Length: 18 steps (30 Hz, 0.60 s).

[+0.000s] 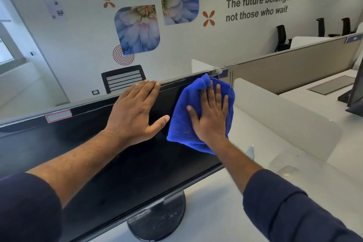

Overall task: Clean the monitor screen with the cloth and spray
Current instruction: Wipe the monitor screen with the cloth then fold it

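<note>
A black monitor [110, 163] with a dark screen stands on a round black base [159, 220] on the white desk. My left hand [135, 112] lies flat on the upper part of the screen, fingers apart, fingertips over the top edge. My right hand [211, 116] presses a bunched blue cloth [182, 116] flat against the screen's upper right corner. A clear object [250, 152] behind my right forearm may be the spray bottle; most of it is hidden.
The white desk [216, 212] runs under the monitor. A frosted divider [284, 118] stands to the right, a beige partition [294, 67] behind it. A black mesh chair [123, 78] sits beyond the monitor. Another monitor's edge [355, 92] shows at far right.
</note>
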Each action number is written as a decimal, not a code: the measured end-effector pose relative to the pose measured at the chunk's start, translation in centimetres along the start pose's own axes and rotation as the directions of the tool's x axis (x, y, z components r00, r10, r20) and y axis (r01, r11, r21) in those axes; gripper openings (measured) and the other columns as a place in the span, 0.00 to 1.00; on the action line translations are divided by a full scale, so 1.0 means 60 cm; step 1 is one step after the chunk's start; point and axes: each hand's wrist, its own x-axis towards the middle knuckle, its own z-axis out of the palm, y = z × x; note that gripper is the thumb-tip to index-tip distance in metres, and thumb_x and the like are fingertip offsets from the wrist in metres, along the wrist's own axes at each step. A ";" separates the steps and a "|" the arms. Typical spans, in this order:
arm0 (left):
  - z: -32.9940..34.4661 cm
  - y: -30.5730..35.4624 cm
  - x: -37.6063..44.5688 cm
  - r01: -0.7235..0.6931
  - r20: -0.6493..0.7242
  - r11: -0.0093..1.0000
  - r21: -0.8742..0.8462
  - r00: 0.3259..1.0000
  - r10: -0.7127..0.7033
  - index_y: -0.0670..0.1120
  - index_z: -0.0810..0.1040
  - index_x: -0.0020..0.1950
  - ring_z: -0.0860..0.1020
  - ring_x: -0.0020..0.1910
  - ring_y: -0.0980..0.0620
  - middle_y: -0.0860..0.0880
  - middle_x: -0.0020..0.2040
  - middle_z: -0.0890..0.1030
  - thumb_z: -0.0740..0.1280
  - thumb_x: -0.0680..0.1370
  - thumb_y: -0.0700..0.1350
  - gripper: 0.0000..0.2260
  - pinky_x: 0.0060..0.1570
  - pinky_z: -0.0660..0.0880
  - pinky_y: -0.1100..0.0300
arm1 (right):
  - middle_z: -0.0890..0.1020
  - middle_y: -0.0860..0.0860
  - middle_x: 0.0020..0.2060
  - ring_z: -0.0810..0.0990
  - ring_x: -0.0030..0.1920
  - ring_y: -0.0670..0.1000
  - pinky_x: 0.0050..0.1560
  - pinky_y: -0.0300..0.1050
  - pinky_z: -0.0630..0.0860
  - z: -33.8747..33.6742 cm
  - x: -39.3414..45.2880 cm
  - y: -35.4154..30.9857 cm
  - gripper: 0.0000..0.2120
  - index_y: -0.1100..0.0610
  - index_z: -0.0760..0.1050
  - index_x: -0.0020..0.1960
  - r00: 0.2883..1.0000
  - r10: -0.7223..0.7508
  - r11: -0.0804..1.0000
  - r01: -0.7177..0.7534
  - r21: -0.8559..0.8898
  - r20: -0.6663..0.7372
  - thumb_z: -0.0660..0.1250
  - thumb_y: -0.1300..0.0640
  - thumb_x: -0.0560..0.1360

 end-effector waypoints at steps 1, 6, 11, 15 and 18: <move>0.000 0.001 0.000 0.001 0.002 1.000 0.002 1.000 -0.001 0.40 0.64 0.78 0.66 0.76 0.44 0.43 0.76 0.70 0.55 0.77 0.67 0.39 0.75 0.62 0.47 | 0.54 0.52 0.80 0.46 0.80 0.54 0.78 0.59 0.42 0.002 -0.001 0.003 0.36 0.54 0.52 0.80 1.000 -0.002 1.000 0.002 0.008 -0.003 0.46 0.34 0.79; 0.002 0.001 0.000 0.008 0.007 1.000 0.003 1.000 -0.008 0.41 0.63 0.79 0.65 0.76 0.44 0.43 0.76 0.69 0.55 0.77 0.67 0.39 0.76 0.61 0.47 | 0.56 0.54 0.80 0.45 0.80 0.54 0.78 0.58 0.43 0.033 -0.067 -0.008 0.35 0.54 0.49 0.80 0.994 0.111 0.991 -0.110 0.073 -0.009 0.47 0.35 0.80; 0.003 -0.002 -0.002 0.002 0.023 0.999 0.041 1.000 -0.003 0.41 0.60 0.80 0.63 0.78 0.44 0.43 0.78 0.66 0.54 0.78 0.67 0.39 0.77 0.59 0.47 | 0.63 0.60 0.76 0.53 0.79 0.58 0.76 0.60 0.53 0.072 -0.201 0.004 0.34 0.59 0.54 0.77 0.974 0.219 0.973 -0.222 0.059 0.058 0.49 0.37 0.80; 0.003 0.004 -0.003 0.008 0.025 0.999 0.050 1.000 -0.010 0.41 0.59 0.80 0.61 0.79 0.44 0.43 0.79 0.65 0.53 0.78 0.67 0.39 0.78 0.58 0.47 | 0.68 0.62 0.73 0.60 0.77 0.61 0.73 0.61 0.57 0.086 -0.287 0.024 0.31 0.59 0.61 0.71 0.963 0.245 0.968 -0.249 0.030 0.112 0.56 0.38 0.77; 0.004 0.002 -0.004 0.012 0.032 0.999 0.049 0.999 -0.014 0.41 0.59 0.80 0.62 0.79 0.44 0.43 0.79 0.65 0.53 0.78 0.67 0.39 0.77 0.59 0.47 | 0.67 0.61 0.74 0.59 0.77 0.60 0.74 0.61 0.56 0.082 -0.278 0.025 0.33 0.59 0.60 0.74 0.971 0.224 0.974 -0.226 0.010 0.086 0.56 0.38 0.77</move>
